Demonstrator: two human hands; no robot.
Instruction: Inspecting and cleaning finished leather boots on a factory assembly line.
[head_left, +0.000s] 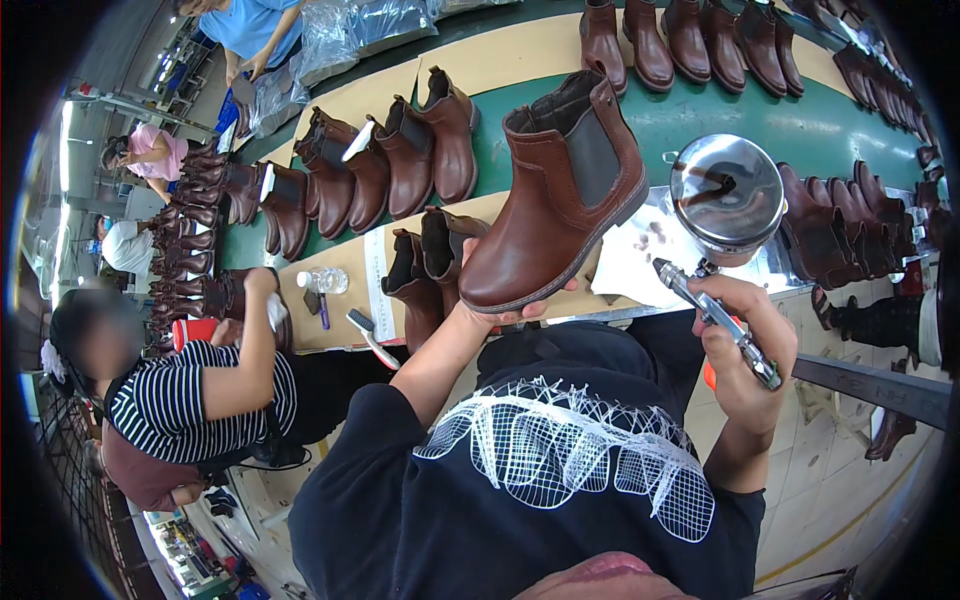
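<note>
A brown leather ankle boot (550, 220) with grey elastic side panels is raised in front of me, toe low and to the left. My left hand (492, 316) is closed around its sole from below; part of the fingers is hidden behind the boot. To the right, my right hand (752, 350) grips a metal spray gun (735, 340). A shiny round metal cup (728, 195) tops the gun. The nozzle points up and left, toward the boot's heel side, apart from it. Whether the trigger is pressed I cannot tell.
Rows of similar brown boots (450, 150) line the green table (520, 110). A brush (372, 335) and a clear bottle (325, 280) lie at left, near a co-worker in a striped shirt (165, 400). White paper (640, 260) lies behind the gun. A metal bar (880, 385) juts in at right.
</note>
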